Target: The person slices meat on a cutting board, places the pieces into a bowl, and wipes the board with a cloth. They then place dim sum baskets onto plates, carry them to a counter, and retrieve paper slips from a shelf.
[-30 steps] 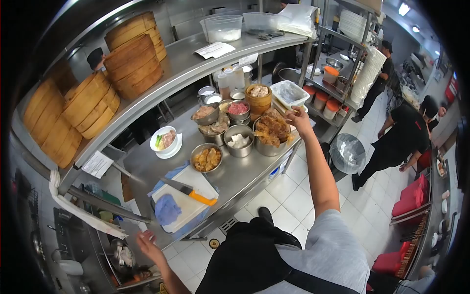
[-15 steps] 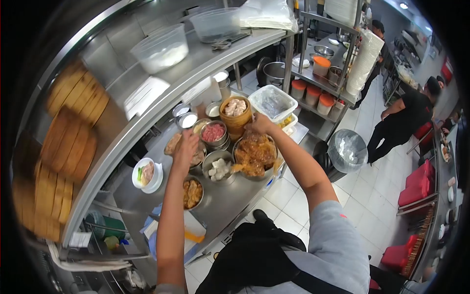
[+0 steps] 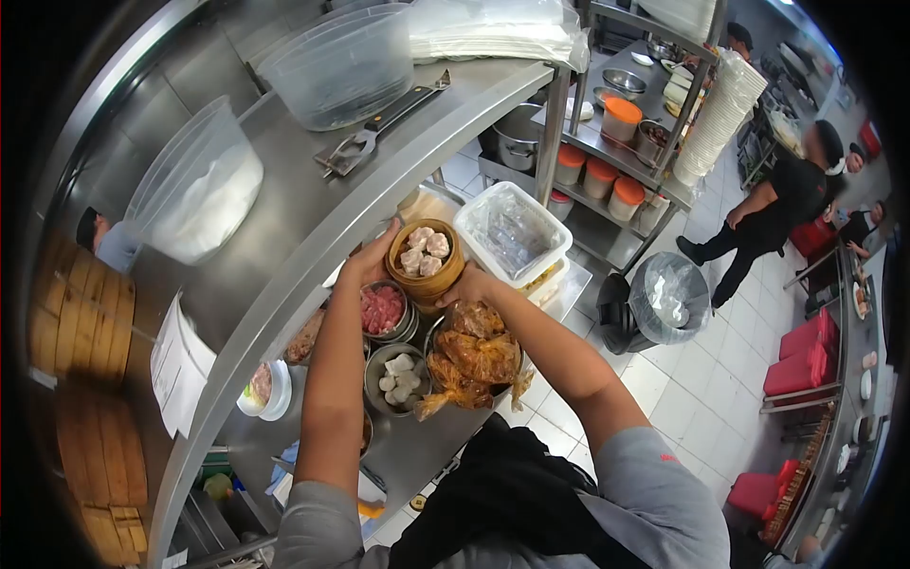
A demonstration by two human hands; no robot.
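A round bamboo steamer [image 3: 428, 287] with several shumai dumplings [image 3: 424, 252] in it sits between my two hands. My left hand [image 3: 372, 254] grips its left side, and my right hand [image 3: 466, 287] holds its right side low down; some fingers of both are hidden behind it. Just below are a metal bowl of raw pink meat [image 3: 382, 309] and a bowl of whitish round pieces [image 3: 399, 381]. Close under my right wrist, bags of brown sauced food [image 3: 476, 356] rest in a larger bowl. A white tub [image 3: 513, 228] lined with plastic stands right of the steamer.
A steel shelf [image 3: 313, 223] curves above the counter, carrying clear tubs [image 3: 194, 185] and tongs [image 3: 387, 121]. Stacked bamboo steamers [image 3: 81, 313] stand at left. A lined bin [image 3: 670, 289] is on the floor at right, near a person in black [image 3: 773, 209].
My left hand has moved from near the meat bowls up to the steamer's left side. Both hands now hold the steamer, and the head view has shifted toward the shelf.
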